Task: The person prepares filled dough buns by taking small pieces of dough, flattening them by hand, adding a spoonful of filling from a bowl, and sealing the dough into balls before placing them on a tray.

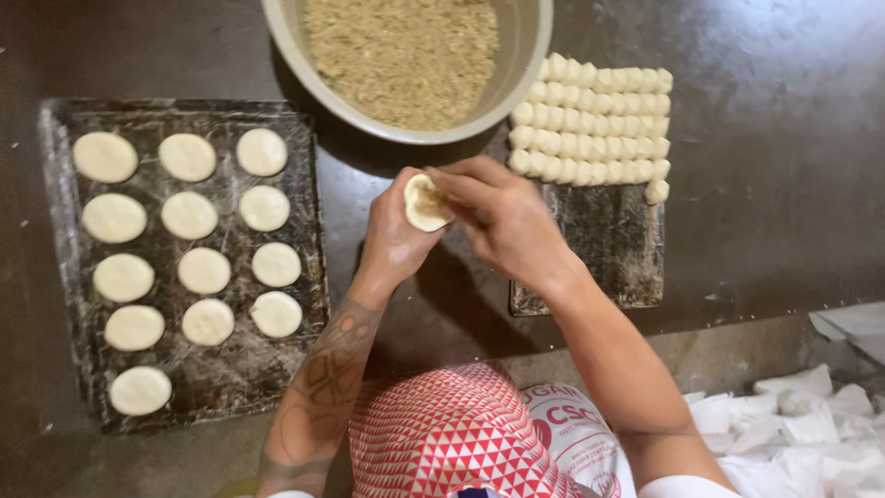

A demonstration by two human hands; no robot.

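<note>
1. Two hands are brought together over the dark table [774, 231], just below the grey bowl [516, 78] of crumbly brown filling [401, 55]; the left hand [392, 235] is cupped around a round dough piece [426, 203], and the right hand [502, 217] is curled with its fingertips pressed into the dough's open top
2. Filling could be spilled over the rim of the cupped dough if it is pressed off-centre; crumbs caught in the seam would likely keep the edges from sealing
3. A tear could be caused in the thin wall of the dough if it is pushed too hard, since the piece is supported only by the left palm and fingers
4. The dough piece could be dropped onto the table, as it is held in the air with nothing under it but the hand
5. The rows of small dough balls [595, 120] on the floured board [608, 249] lie just beside the right wrist, so they could be knocked or squashed by a careless reach
6. The left tray [55, 277] holds flattened rounds [189, 217] set close together; a further piece set down carelessly could be stuck to a neighbour
7. The bowl's rim is near both hands and could be bumped
</note>
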